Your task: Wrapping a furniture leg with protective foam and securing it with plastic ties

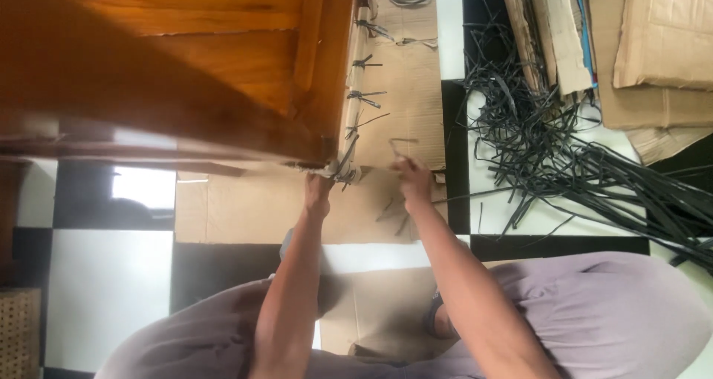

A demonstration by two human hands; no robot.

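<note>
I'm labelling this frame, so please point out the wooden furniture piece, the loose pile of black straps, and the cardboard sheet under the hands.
wooden furniture piece [186,60], head view, on its panelled side.
pile of black straps [542,149], head view, mid-tangle.
cardboard sheet [245,208], head view, bare flat part.

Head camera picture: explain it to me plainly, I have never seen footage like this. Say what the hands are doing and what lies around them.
One camera on the person's head looks down along both bare arms. The left hand presses at the corner of a polished wooden furniture piece, where a black strap is tied. The right hand pinches a thin strap end just beside it. More tied straps run along the wooden edge. Flat cardboard lies beneath on a black-and-white tiled floor. To the right sits a tangled pile of loose black straps beside stacked cardboard.
</note>
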